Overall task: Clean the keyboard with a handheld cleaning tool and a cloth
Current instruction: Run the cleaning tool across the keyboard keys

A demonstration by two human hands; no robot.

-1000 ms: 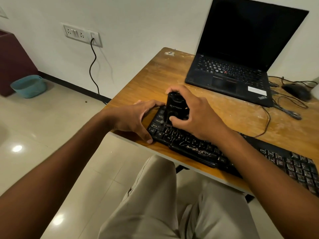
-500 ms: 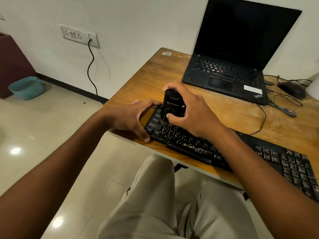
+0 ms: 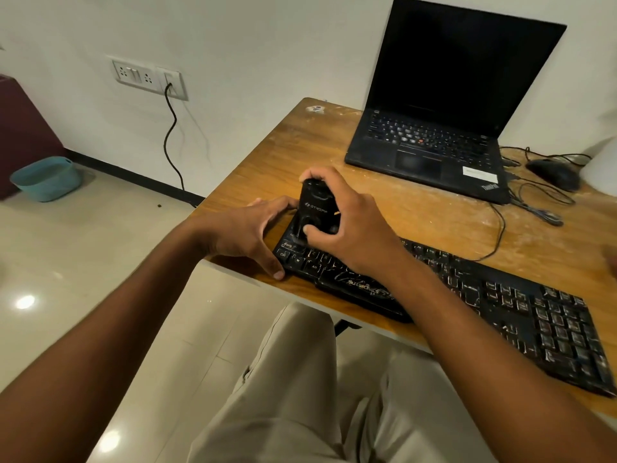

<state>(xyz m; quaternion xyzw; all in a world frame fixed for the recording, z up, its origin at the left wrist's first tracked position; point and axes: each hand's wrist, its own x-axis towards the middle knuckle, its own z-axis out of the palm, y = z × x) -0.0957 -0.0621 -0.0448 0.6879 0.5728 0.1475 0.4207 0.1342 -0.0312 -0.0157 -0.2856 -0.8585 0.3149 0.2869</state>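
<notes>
A long black keyboard (image 3: 500, 305) with dusty keys lies along the near edge of the wooden table (image 3: 334, 155). My right hand (image 3: 347, 225) grips a small black handheld cleaning tool (image 3: 315, 208), held upright with its lower end on the keyboard's left keys. My left hand (image 3: 247, 232) rests at the keyboard's left end, thumb against its front left corner and fingers along its far left side. No cloth is in view.
An open black laptop (image 3: 434, 142) with a dark screen stands at the back of the table. A black mouse (image 3: 552, 173) and loose cables (image 3: 534, 208) lie to its right. A wall socket (image 3: 150, 78) with a plugged cord and a teal basket (image 3: 46, 178) are at left.
The tool and both hands stay at the keyboard's left end; the view has shifted slightly. No clear movement of the tool across the keys.
</notes>
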